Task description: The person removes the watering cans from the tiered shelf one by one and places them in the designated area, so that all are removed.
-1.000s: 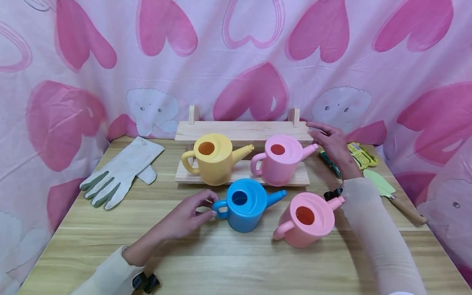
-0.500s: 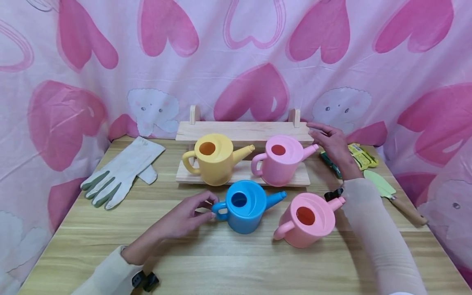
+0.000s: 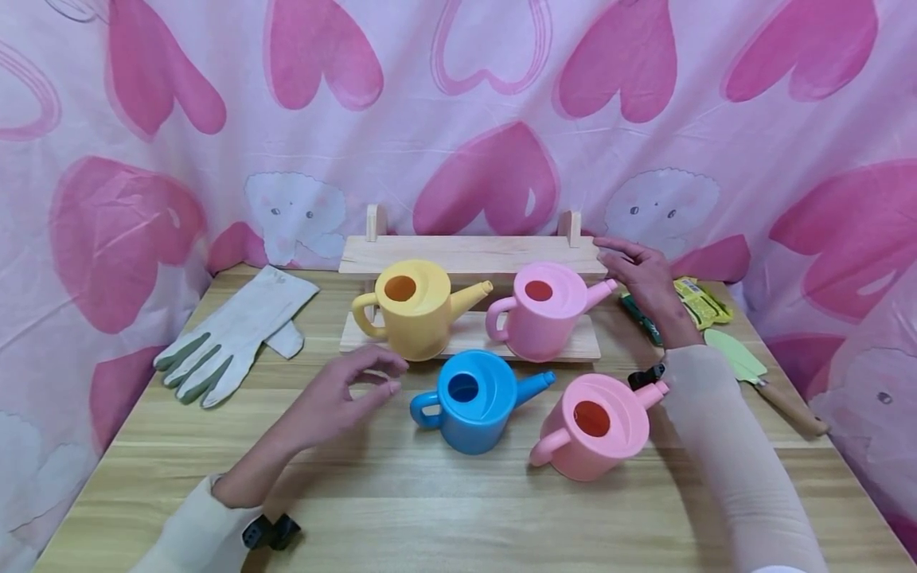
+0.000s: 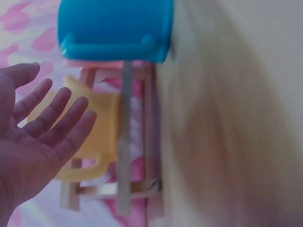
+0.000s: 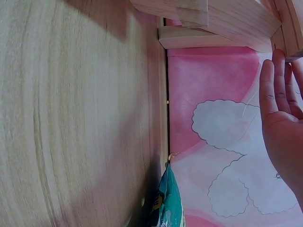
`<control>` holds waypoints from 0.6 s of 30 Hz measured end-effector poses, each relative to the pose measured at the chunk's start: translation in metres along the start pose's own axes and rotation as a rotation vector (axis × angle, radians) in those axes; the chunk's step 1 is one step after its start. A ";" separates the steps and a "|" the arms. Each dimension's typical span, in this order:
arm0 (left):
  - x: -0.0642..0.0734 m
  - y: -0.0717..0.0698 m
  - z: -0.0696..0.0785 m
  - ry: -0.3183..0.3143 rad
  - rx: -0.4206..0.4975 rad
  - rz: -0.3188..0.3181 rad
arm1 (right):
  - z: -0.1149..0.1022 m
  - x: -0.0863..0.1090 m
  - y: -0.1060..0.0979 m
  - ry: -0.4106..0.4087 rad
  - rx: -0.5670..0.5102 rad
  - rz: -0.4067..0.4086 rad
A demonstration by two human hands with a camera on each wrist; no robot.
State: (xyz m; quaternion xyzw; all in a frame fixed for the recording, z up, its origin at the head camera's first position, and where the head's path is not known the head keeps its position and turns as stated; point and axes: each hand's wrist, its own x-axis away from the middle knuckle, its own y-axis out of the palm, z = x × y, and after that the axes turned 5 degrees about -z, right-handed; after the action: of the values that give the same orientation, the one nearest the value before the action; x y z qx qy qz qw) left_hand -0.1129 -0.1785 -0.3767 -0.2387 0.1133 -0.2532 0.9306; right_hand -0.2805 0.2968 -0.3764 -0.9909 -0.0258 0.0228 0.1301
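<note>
My left hand (image 3: 337, 402) hovers left of a blue watering can (image 3: 480, 422), holding nothing. In the left wrist view its fingers are spread and loosely bent, apart from the can's handle (image 4: 111, 50). My right hand (image 3: 645, 278) touches the right end of a two-tier wooden shelf (image 3: 466, 255) with its fingertips; the right wrist view shows these fingers fairly straight. On the lower board (image 3: 469, 342) stand a yellow watering can (image 3: 419, 330) and a pink watering can (image 3: 548, 326), spouts to the right. A salmon-pink watering can (image 3: 591, 458) stands on the table, right of the blue one.
White work gloves (image 3: 236, 326) with green-grey fingers lie at the table's left. Beyond my right forearm are a green packet (image 3: 645, 320), a yellow packet (image 3: 704, 304) and a light green trowel (image 3: 738, 356) with a wooden handle. A pink heart-patterned cloth (image 3: 494, 48) hangs behind the table.
My left hand has let go of the blue watering can's handle and drawn back up and to the left. The right hand stays at the shelf's end.
</note>
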 end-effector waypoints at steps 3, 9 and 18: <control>0.000 -0.010 0.003 0.034 -0.081 0.095 | 0.000 0.000 0.000 0.002 -0.002 0.002; -0.005 -0.027 0.004 0.074 -0.177 0.311 | -0.001 0.000 0.000 0.023 0.033 0.001; -0.019 -0.042 -0.014 0.075 -0.111 0.501 | -0.002 0.000 0.001 0.017 0.030 -0.001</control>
State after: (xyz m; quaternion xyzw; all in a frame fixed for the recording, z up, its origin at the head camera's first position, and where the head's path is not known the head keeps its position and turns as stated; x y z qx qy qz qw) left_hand -0.1509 -0.2054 -0.3658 -0.2444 0.2168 -0.0170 0.9450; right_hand -0.2804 0.2955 -0.3742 -0.9890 -0.0246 0.0149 0.1454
